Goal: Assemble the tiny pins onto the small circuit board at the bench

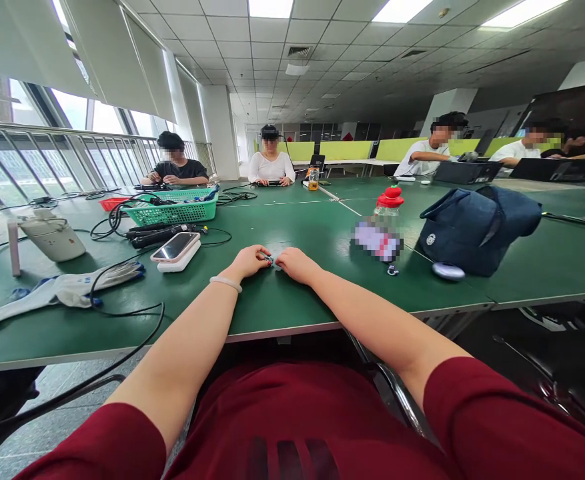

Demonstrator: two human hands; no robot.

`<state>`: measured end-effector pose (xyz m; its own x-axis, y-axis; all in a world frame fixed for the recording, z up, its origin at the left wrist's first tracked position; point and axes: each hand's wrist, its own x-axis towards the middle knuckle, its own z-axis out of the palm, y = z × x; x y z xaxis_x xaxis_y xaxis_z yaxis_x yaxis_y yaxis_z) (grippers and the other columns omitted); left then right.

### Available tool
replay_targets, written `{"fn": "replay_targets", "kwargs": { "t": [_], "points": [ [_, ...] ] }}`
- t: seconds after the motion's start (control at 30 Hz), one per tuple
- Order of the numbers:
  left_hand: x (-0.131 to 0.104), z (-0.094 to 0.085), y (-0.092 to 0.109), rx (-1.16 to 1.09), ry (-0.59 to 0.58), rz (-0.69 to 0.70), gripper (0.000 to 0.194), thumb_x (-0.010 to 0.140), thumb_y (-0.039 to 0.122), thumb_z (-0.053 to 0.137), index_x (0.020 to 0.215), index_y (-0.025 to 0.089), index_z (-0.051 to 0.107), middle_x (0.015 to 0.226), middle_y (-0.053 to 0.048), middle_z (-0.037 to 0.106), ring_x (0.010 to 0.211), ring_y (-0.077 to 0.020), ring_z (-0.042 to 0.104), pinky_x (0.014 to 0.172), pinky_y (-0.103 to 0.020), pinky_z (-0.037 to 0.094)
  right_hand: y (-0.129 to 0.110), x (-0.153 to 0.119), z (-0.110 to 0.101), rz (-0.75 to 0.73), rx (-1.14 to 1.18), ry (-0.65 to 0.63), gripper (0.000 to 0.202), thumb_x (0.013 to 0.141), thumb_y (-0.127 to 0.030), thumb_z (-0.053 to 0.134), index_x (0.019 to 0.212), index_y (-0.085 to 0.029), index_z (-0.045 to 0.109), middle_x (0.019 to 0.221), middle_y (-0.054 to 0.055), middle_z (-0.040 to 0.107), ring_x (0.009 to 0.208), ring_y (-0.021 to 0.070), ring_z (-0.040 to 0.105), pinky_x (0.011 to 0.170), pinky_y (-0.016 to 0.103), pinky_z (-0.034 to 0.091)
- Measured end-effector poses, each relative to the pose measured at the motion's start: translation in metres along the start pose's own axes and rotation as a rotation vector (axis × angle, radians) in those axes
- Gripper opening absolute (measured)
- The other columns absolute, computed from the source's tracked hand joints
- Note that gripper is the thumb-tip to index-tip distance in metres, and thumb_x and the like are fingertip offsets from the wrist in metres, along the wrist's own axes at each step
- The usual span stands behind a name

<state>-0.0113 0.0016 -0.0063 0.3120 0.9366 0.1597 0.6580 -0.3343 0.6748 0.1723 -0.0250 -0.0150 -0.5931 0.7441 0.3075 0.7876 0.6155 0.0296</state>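
Both of my hands rest at the green table's near side, close together. My left hand [251, 261] wears a pale bangle [226, 284] at the wrist, and its thumb and fingertips pinch a tiny dark, greenish thing [270, 261]. From the other side, my right hand [298, 265] has its fingers curled together at the same small thing. Its kind is too small to make out, and my fingers cover part of it.
To the left lie a phone [176, 247] on a white block, work gloves [72, 287], a cable and a green basket [172, 208]. Rightward stand a red-capped bottle [389, 200], a blurred package [378, 240] and a navy bag [477, 230]. Several people sit around the table [282, 303].
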Motion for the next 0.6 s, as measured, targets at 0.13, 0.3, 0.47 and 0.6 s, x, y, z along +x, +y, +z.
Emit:
{"fn": "replay_targets", "kwargs": {
  "t": [0.13, 0.3, 0.47, 0.6],
  "points": [
    [-0.0001, 0.0012, -0.0018, -0.052, -0.017, 0.022, 0.027, 0.062, 0.022, 0.073, 0.086, 0.018, 0.062, 0.071, 0.0, 0.069, 0.072, -0.0162, 0.065, 0.071, -0.028, 0.049, 0.0015, -0.0003, 0.0007, 0.048, 0.055, 0.087, 0.027, 0.095, -0.019, 0.045, 0.104, -0.012, 0.069, 0.102, 0.011, 0.069, 0.097, 0.0179, 0.057, 0.091, 0.029, 0.037],
    [0.0011, 0.0051, -0.0059, -0.191, -0.042, 0.028, 0.032, 0.058, 0.022, 0.078, 0.084, 0.017, 0.061, 0.074, -0.003, 0.07, 0.076, -0.0177, 0.067, 0.076, -0.032, 0.051, 0.0019, -0.0023, -0.0013, 0.076, 0.184, 0.211, 0.026, 0.094, -0.019, 0.046, 0.103, -0.012, 0.07, 0.1, 0.01, 0.07, 0.098, 0.017, 0.057, 0.092, 0.029, 0.039],
    [0.0014, 0.0063, -0.0037, -0.343, -0.058, 0.035, 0.036, 0.053, 0.022, 0.082, 0.079, 0.016, 0.058, 0.072, -0.001, 0.069, 0.074, -0.0173, 0.067, 0.077, -0.034, 0.052, -0.0025, -0.004, -0.005, 0.042, 0.233, 0.223, 0.023, 0.093, -0.019, 0.049, 0.101, -0.015, 0.071, 0.099, 0.009, 0.07, 0.097, 0.0174, 0.057, 0.092, 0.03, 0.04],
    [0.0003, 0.0046, -0.0006, -0.431, -0.073, 0.043, 0.039, 0.048, 0.022, 0.084, 0.076, 0.016, 0.058, 0.068, 0.0, 0.068, 0.072, -0.0169, 0.066, 0.077, -0.036, 0.052, -0.0031, -0.0029, -0.0035, 0.013, 0.248, 0.241, 0.022, 0.092, -0.019, 0.05, 0.097, -0.016, 0.072, 0.097, 0.008, 0.07, 0.094, 0.0178, 0.057, 0.09, 0.032, 0.042]
  ]
}}
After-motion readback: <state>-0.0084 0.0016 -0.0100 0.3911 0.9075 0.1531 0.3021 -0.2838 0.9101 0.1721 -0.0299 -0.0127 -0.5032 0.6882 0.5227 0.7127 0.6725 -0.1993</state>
